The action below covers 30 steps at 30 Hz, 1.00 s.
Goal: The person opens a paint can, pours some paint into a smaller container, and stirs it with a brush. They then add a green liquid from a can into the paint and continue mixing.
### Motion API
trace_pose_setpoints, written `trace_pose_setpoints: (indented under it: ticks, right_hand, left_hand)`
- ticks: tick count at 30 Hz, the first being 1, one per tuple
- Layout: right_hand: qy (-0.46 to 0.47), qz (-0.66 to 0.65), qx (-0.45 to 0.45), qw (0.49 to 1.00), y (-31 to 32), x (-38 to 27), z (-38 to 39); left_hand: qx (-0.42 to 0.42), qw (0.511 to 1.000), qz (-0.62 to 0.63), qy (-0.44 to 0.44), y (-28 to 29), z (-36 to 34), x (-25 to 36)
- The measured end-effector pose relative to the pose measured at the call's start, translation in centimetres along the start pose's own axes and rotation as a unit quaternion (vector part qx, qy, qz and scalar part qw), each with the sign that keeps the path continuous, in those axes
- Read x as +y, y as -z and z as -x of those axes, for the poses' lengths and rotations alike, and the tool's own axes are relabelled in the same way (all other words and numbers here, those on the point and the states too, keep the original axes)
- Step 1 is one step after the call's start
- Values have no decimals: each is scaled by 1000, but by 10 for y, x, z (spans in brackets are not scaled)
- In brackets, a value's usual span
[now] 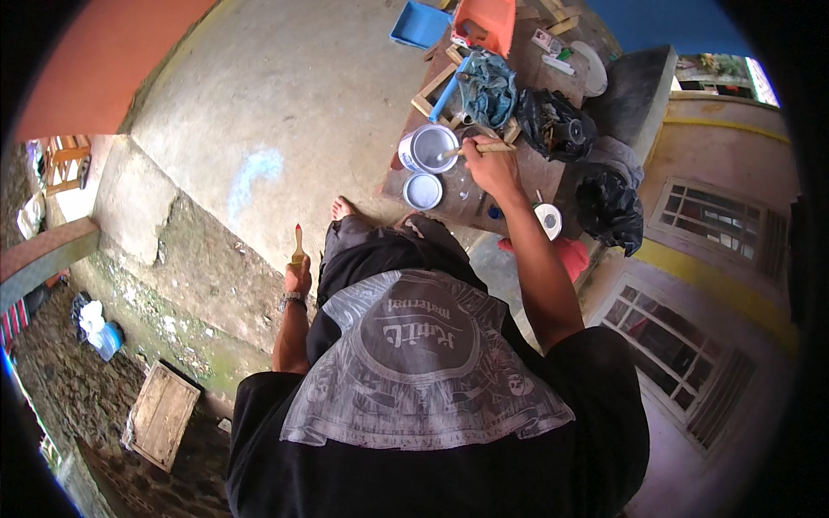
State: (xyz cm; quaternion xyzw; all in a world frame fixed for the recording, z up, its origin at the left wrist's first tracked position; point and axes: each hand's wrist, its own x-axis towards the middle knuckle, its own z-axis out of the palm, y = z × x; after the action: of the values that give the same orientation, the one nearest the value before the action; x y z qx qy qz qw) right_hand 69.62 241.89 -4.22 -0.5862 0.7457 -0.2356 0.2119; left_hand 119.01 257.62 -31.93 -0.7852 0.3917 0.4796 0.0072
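My left hand (298,276) hangs beside my left leg, closed around the handle of a paintbrush (299,244) with a reddish tip pointing up. My right hand (492,166) reaches over the low work surface, fingers wrapped around a pale wooden stick (494,148). The stick's far end slants into an uncovered paint can (404,156) holding greyish-white paint. Whether that end carries bristles is too small to tell. Just on the near side of the can lies a round, paint-coated lid or shallow tub (423,192).
On the wooden work surface (471,200) are crumpled blue-green plastic (488,89), black plastic bags (553,125) and a white round container (547,221). An orange tray (485,26) and a blue tray (420,24) stand farther off. A broken concrete edge (186,203) runs along my left.
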Motion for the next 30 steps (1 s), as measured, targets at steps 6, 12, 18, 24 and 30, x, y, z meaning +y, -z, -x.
trace_pose_setpoints:
  ticks: [6, 12, 18, 24, 30]
  right_hand:
    - [-31, -96, -27, 995, 3, 13, -2]
    - [54, -80, -4, 995, 8, -14, 2]
    - [36, -57, 40, 997, 33, -6, 29]
    - [-78, -158, 52, 983, 71, -27, 61]
    - [-69, -192, 80, 976, 72, -23, 84]
  left_hand:
    - [13, 1000, -6, 7, 1, 22, 24]
    - [18, 999, -18, 20, -2, 2, 6]
    - [47, 996, 63, -43, 2, 3, 27]
    - [46, 982, 180, -37, -1, 9, 43]
    - [38, 925, 333, -179, 5, 7, 121]
